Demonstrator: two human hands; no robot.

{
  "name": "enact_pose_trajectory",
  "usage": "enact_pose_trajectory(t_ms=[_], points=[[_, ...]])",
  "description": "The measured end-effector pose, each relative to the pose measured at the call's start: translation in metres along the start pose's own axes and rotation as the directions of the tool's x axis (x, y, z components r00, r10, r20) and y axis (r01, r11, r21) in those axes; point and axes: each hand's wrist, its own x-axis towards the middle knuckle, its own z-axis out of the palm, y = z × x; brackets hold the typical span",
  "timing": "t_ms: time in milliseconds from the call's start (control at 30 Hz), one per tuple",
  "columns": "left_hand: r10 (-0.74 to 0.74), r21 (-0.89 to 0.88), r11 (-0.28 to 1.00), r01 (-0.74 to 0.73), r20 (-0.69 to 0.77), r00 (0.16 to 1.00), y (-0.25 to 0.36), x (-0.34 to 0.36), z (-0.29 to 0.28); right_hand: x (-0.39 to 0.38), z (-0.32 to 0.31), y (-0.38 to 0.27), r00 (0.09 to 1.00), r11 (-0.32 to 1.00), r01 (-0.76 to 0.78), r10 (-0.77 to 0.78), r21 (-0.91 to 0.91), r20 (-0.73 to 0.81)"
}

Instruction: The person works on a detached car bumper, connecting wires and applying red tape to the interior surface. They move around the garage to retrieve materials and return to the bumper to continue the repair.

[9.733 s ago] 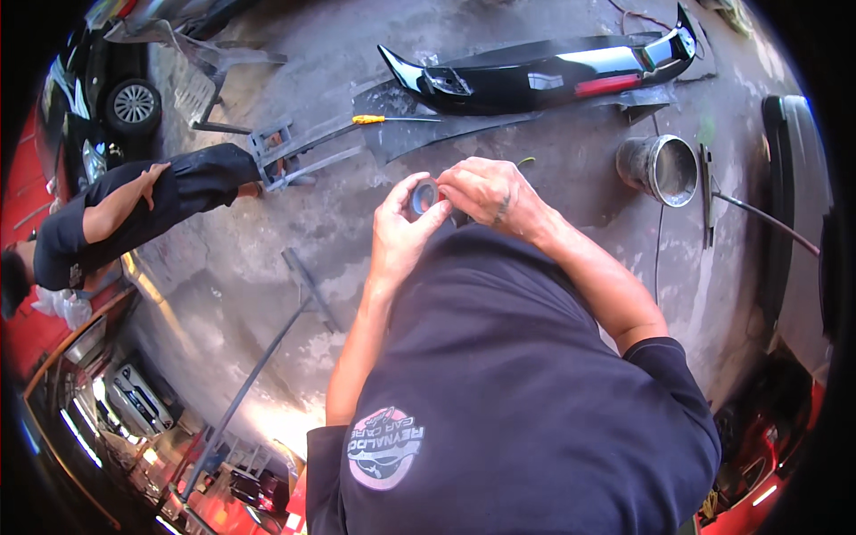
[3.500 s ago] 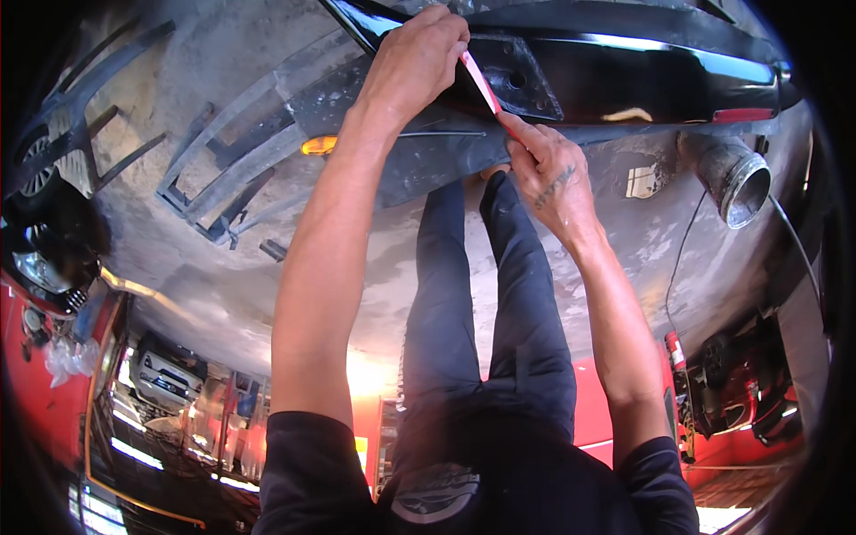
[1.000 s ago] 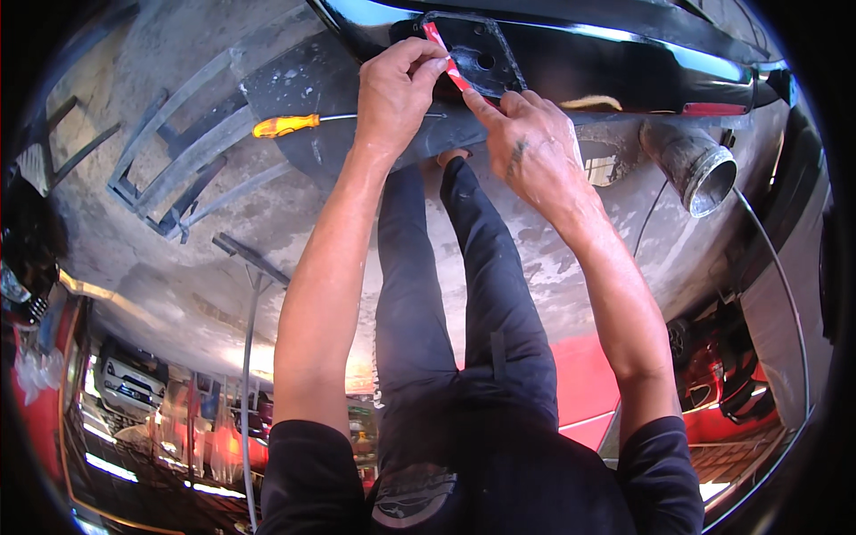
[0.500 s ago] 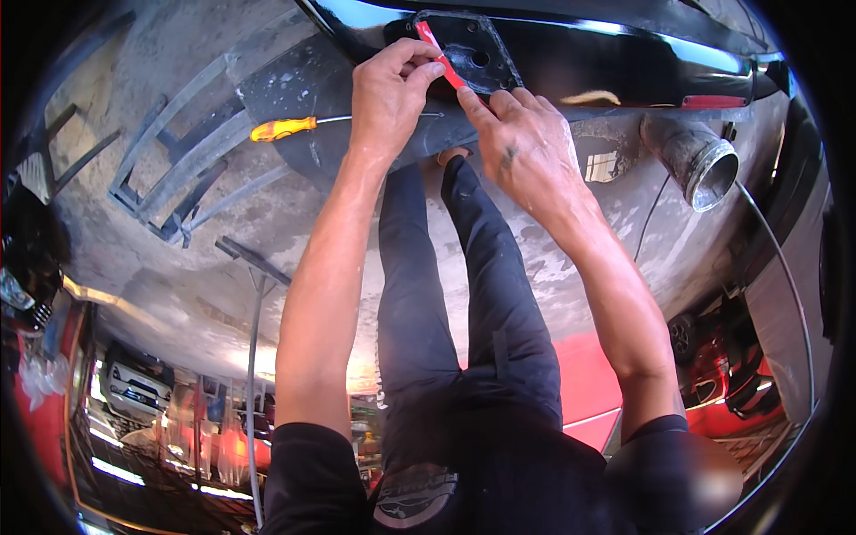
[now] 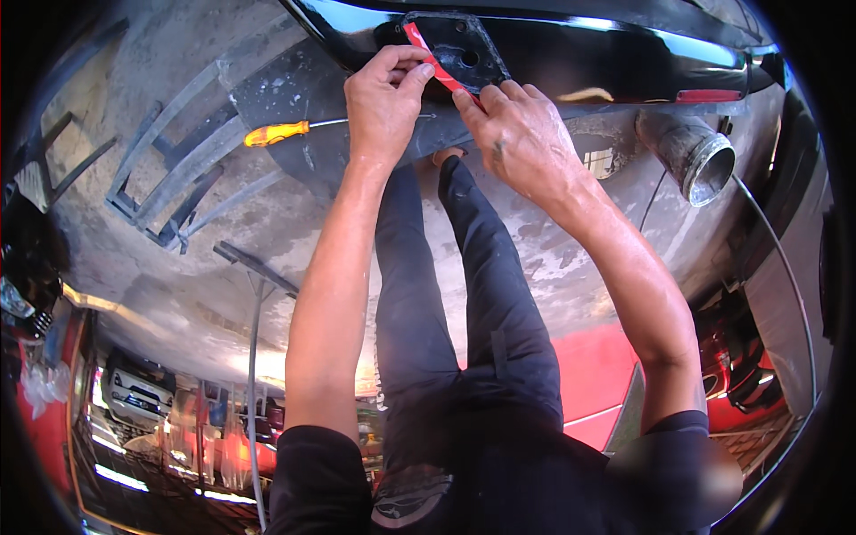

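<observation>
A narrow red strip of tape (image 5: pixel 443 78) slants across the flat recessed patch (image 5: pixel 489 55) of a glossy black bumper (image 5: pixel 624 67). My left hand (image 5: pixel 383 105) pinches the strip between thumb and forefinger near its middle. At the lower end my right hand (image 5: pixel 526 143) has its index finger against the tape, the other fingers curled beside the patch's edge; its thumb is hidden. The strip's upper end lies past my left fingers, by the patch's upper left corner. Left of my left hand rests a screwdriver (image 5: pixel 278 134) with a yellow handle, its shaft passing behind my wrist.
The screwdriver lies on a dark panel (image 5: pixel 308 156) under the bumper. Metal frame pieces (image 5: pixel 147 183) are on the floor at left, with a thin-legged stand (image 5: pixel 255 339) nearer. A grey open-ended cylinder (image 5: pixel 682 156) and a hose (image 5: pixel 789 259) are at right.
The view has shifted slightly, so the bumper and screwdriver sit a little further left. My right elbow has moved outward. Both hands stay at the tape.
</observation>
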Motion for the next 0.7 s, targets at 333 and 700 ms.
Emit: enact_pose_trajectory(t_ms=[333, 700], points=[[0.001, 0.030, 1.000, 0.000, -0.002, 1.000, 0.0054, -0.0039, -0.0017, -0.0017, 0.0030, 0.0043, 0.999, 0.998, -0.052, 0.052, 0.030, 0.002], [-0.009, 0.047, 0.999, 0.009, 0.006, 1.000, 0.0104, -0.0054, 0.0017, -0.0031, 0.0063, 0.0085, 0.994, 0.993, -0.104, 0.102, 0.062, 0.039]])
